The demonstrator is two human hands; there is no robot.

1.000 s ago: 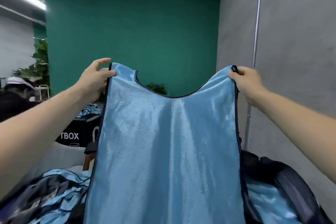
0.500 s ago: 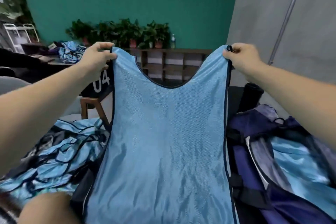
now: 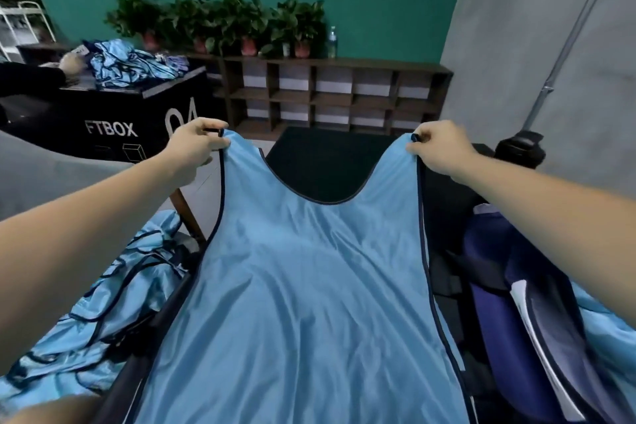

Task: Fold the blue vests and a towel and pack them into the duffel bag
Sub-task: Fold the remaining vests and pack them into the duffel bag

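The bottom of the blue vest [image 3: 309, 286] runs off the lower edge of the picture, so its hem cannot be seen, and it hides most of the dark surface [image 3: 327, 162] under it. The vest is in the middle, held out flat and wide in front of the person. The left hand [image 3: 192, 148] pinches the top of the left shoulder strap with curled fingers. The right hand [image 3: 438, 146] pinches the top of the right strap the same way (some fingertips are tucked behind the cloth). The vest is smooth and shiny, with soft wrinkles, a round scooped neck and a thin dark blue edge all around. The duffel bag [image 3: 495, 303] sits just to the right of it, purple and dark blue, partly covered by the right arm and cut off at the picture's edge. Some light blue cloth [image 3: 605, 323] shows at its far side. On the left is a messy pile of vests [image 3: 103, 303], all crumpled. Farther back is a black box [image 3: 137, 113] with white letters and more blue cloth on top. Behind that, a brown shelf [image 3: 327, 93] made of square holes holds leafy plants [image 3: 223, 21] in pots.
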